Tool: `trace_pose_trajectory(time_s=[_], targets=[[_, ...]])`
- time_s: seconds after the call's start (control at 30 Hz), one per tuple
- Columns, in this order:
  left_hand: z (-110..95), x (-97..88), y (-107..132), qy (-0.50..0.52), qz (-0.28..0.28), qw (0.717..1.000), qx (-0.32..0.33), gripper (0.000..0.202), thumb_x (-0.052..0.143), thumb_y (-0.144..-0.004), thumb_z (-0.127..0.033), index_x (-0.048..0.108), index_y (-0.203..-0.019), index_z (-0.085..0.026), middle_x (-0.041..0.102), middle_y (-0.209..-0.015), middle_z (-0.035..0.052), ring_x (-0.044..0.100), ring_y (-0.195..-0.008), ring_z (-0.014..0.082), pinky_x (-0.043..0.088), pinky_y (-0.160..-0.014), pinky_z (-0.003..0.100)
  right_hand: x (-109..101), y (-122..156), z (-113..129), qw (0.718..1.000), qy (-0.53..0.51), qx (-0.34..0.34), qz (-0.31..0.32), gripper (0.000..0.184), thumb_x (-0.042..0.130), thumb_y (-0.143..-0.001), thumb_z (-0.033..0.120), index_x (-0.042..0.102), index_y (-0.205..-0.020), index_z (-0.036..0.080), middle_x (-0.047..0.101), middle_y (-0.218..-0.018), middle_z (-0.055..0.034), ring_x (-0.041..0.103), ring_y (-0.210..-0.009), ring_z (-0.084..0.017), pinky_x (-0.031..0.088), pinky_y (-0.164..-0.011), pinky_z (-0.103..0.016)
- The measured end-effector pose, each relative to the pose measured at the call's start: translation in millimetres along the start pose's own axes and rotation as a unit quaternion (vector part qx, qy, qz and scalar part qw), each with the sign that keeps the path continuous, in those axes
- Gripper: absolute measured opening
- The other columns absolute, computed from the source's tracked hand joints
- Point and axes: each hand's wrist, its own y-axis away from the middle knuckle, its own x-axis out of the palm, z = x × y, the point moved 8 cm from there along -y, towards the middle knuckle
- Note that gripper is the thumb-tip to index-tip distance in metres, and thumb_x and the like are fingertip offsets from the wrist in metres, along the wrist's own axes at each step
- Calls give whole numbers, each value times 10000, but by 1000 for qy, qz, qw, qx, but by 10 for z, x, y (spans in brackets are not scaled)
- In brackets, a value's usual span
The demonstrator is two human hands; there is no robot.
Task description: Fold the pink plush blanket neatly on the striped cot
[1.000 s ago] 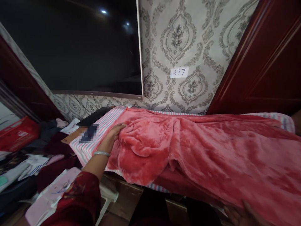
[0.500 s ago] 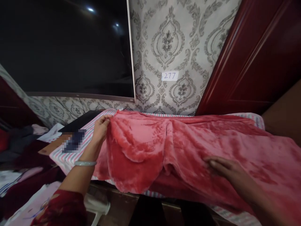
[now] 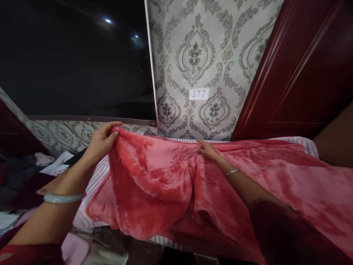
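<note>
A plush pinkish-red blanket (image 3: 157,158) lies in folds across a striped cloth (image 3: 100,176). At its upper left corner, my left hand (image 3: 103,140) pinches the edge between thumb and fingers and holds it raised, so the fabric hangs down in a curve. Near the far edge, my right hand (image 3: 208,150) grips the blanket at a gathered fold, its fingertips partly hidden by the fabric. To the right, the blanket stretches on past my right forearm.
A large dark television (image 3: 77,66) hangs on the patterned wall (image 3: 193,55). A paper label (image 3: 199,94) reads 277. A dark red door (image 3: 306,73) stands at the right. Piled clothes (image 3: 19,176) lie at the left.
My left hand has lifted the blanket's corner up and to the left. My right hand has moved from over the blanket's right part to the fold near the far edge and gripped it.
</note>
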Motion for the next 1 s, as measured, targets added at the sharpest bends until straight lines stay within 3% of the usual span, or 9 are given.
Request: trace_pose_trajectory(time_s=[0.1,0.2,0.27,0.37,0.5,0.57,0.73,0.83,1.0], targets=[[-104,-38,-54,-121,19,991,59,354,573,-806,-267,722,-1121,-206,645,-956,53,608,-891,229,486,-971,397,83,-37,1,1000,22,12,11,333,589,-792,38,735,-1082,109,748,-1126,-141,665,-1080,-262,473,-961,-330],[-132,-67,-106,-252,24,963,94,344,524,-845,-239,704,-1133,-184,603,-973,84,606,-928,258,497,-934,403,-23,10,-9,999,44,21,-3,225,506,-853,69,724,-872,125,753,-966,-153,669,-957,-270,470,-871,-331],[-122,-86,-156,-326,37,940,90,312,483,-883,-224,698,-1104,-177,588,-996,97,607,-971,273,496,-919,401,-268,61,21,998,48,14,-42,232,475,-876,107,702,-861,150,745,-979,-142,655,-939,-261,459,-832,-316],[-214,-187,-257,-371,37,925,71,206,491,-924,-210,688,-983,-187,584,-1023,84,610,-1007,255,484,-915,368,-874,183,134,987,45,-7,-153,185,502,-885,205,685,-869,179,732,-915,-99,625,-837,-234,439,-739,-297],[-747,-432,-379,-332,-71,928,155,88,598,-929,-196,650,-893,-135,594,-1137,85,560,-1135,227,447,-982,351,-1661,441,405,954,55,-60,-290,158,544,-866,263,662,-838,163,648,-753,-38,540,-682,-171,363,-633,-271],[-967,-533,-421,-274,-117,937,184,85,622,-930,-185,644,-894,-111,627,-1076,62,573,-1092,195,448,-966,330,-1920,582,507,939,56,-66,-333,155,550,-866,257,646,-795,158,571,-666,-5,498,-623,-143,328,-594,-263],[-1104,-591,-546,-146,-120,972,139,130,601,-944,-173,628,-945,-45,606,-838,-8,613,-882,140,446,-788,267,-2235,830,667,928,72,-58,-361,153,611,-875,254,650,-776,145,512,-610,18,458,-578,-115,310,-571,-264],[-1305,-700,-517,-126,-170,964,158,31,599,-930,-111,595,-903,-95,612,-863,3,603,-896,136,445,-827,277,-2379,968,811,919,99,-82,-371,247,598,-934,331,698,-844,124,552,-637,-7,465,-592,-116,325,-590,-275],[-1829,-925,-428,-178,-207,935,227,122,602,-902,-89,565,-851,-193,642,-920,5,610,-951,159,454,-913,320,-2632,1160,944,912,159,-136,-352,474,475,-1021,528,715,-1054,121,623,-775,-54,475,-627,-116,353,-631,-301]])
